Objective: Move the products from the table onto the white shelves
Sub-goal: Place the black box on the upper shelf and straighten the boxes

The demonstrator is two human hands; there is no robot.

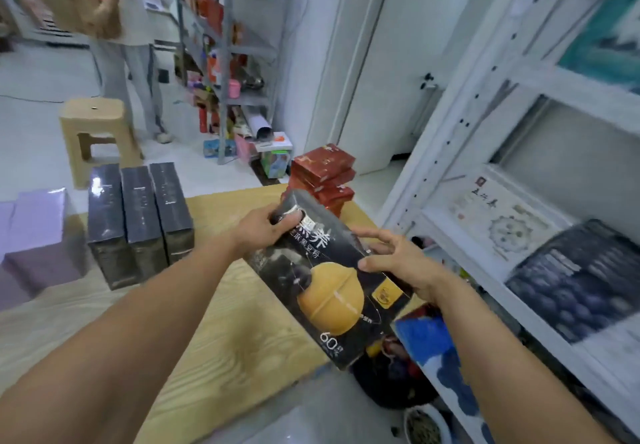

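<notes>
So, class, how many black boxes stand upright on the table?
3, in a row on the table: left box, middle box, right box. More may hide behind them.

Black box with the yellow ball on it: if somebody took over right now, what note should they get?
Hands: the left hand grips the black box at its far end; the right hand grips its right edge.
The box is held tilted, off the table, beside the white shelves, and is not yet shelved.
The shelves already hold a white box and a dark blue box.
Left on the table: three dark boxes, a red stack, purple boxes.
</notes>
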